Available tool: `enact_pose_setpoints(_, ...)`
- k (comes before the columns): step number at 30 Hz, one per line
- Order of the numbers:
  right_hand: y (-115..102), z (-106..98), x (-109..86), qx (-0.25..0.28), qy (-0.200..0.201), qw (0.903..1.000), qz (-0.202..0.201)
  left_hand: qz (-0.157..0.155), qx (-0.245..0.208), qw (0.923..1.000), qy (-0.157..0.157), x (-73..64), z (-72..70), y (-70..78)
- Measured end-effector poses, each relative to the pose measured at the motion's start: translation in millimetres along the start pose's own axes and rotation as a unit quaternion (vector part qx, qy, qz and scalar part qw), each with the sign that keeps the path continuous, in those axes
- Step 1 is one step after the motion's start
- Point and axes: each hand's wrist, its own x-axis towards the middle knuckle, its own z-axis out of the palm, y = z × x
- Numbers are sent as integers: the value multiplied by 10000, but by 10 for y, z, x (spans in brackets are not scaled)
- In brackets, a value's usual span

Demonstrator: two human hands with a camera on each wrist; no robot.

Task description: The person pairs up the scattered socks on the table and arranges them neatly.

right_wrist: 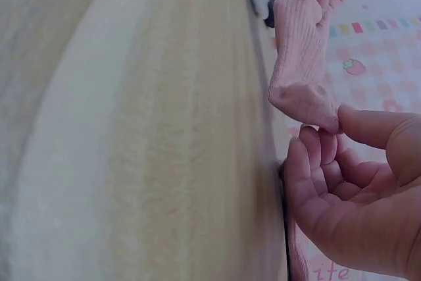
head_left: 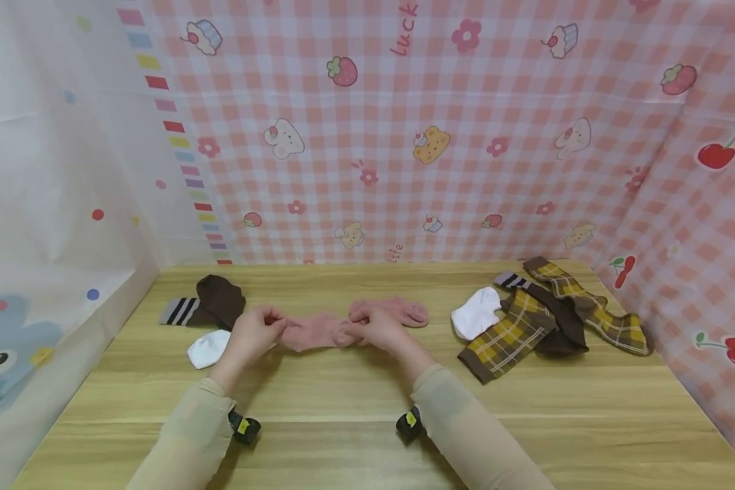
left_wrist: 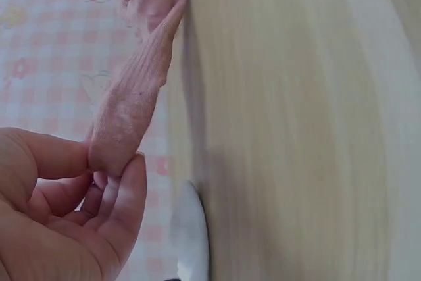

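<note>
Left hand (head_left: pixel 254 333) and right hand (head_left: pixel 376 328) both curled, each pinching one end of a pink sock (head_left: pixel 315 331), sock stretched lengthwise parallel to the table's (head_left: pixel 343 408) far edge, mid-table.

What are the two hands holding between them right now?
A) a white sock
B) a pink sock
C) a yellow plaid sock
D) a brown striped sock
B: the left hand and the right hand each pinch one end of the pink sock, stretched between them just above the table; the wrist views show the same pink knit between thumb and fingers.
</note>
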Motion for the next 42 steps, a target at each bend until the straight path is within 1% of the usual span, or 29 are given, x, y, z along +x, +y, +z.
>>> enact_pose_setpoints(2, 18, -25, -1, 52, 103, 9999, -105, -137, -377, 9992, -19, -2, 5, 28)
enact_pose_setpoints(4, 25, -60, -8, 205, 191, 9995, -149, -284, -837, 9961, -45, -1, 9, 55)
enact_pose_setpoints(6, 42, -103, -13, 488, 262, 9984, -114, -455, -1386, 9893, -72, -2, 12, 92)
enact_pose_setpoints(7, 45, -127, -16, 663, 293, 9973, -66, -529, -1687, 9842, -92, -3, 13, 113)
enact_pose_setpoints(9, 41, -176, -32, 1097, 296, 9935, 89, -599, -2306, 9710, -179, -8, 11, 149)
enact_pose_setpoints(10, 42, -201, -37, 1326, 292, 9906, 163, -601, -2594, 9636, -231, -12, 10, 166)
enact_pose_setpoints(11, 44, -225, -42, 1515, 317, 9877, 244, -609, -2903, 9545, -293, -15, 10, 182)
enact_pose_setpoints(12, 49, -248, -46, 1657, 336, 9852, 263, -604, -3196, 9449, -368, -20, 9, 196)
enact_pose_setpoints(14, 44, -294, -65, 1914, 394, 9802, 322, -564, -3801, 9216, -548, -26, 15, 220)
enact_pose_setpoints(17, 49, -355, -90, 2263, 394, 9729, 259, -493, -4435, 8920, -723, -30, 36, 252)
enact_pose_setpoints(19, 47, -396, -110, 2484, 336, 9678, 216, -437, -4676, 8795, -773, -30, 57, 271)
enact_pose_setpoints(20, 50, -417, -117, 2581, 297, 9654, 209, -394, -4735, 8765, -777, -27, 70, 282)
enact_pose_setpoints(21, 53, -437, -125, 2694, 245, 9625, 202, -352, -4756, 8755, -780, -23, 82, 293)
enact_pose_setpoints(22, 51, -459, -135, 2767, 205, 9605, 208, -308, -4765, 8751, -784, -17, 95, 303)
enact_pose_setpoints(23, 51, -480, -143, 2857, 182, 9579, 235, -273, -4737, 8767, -788, -9, 109, 312)
enact_pose_setpoints(25, 55, -524, -159, 2958, 139, 9548, 276, -180, -4596, 8843, -801, 7, 133, 337)
enact_pose_setpoints(28, 68, -590, -185, 3090, 56, 9507, 255, -72, -4237, 9024, -774, 40, 169, 367)
enact_pose_setpoints(30, 84, -632, -202, 3151, 6, 9488, 214, -1, -3929, 9167, -726, 65, 194, 391)
enact_pose_setpoints(32, 101, -673, -223, 3116, -48, 9501, 133, 64, -3602, 9304, -672, 90, 219, 412)
enact_pose_setpoints(35, 128, -728, -249, 3033, -73, 9529, 55, 177, -3165, 9464, -622, 125, 258, 451)
enact_pose_setpoints(37, 144, -762, -265, 2974, -64, 9547, 28, 239, -2959, 9530, -610, 146, 282, 475)
enact_pose_setpoints(42, 178, -841, -291, 2914, 75, 9566, 47, 280, -2717, 9600, -622, 198, 327, 564)
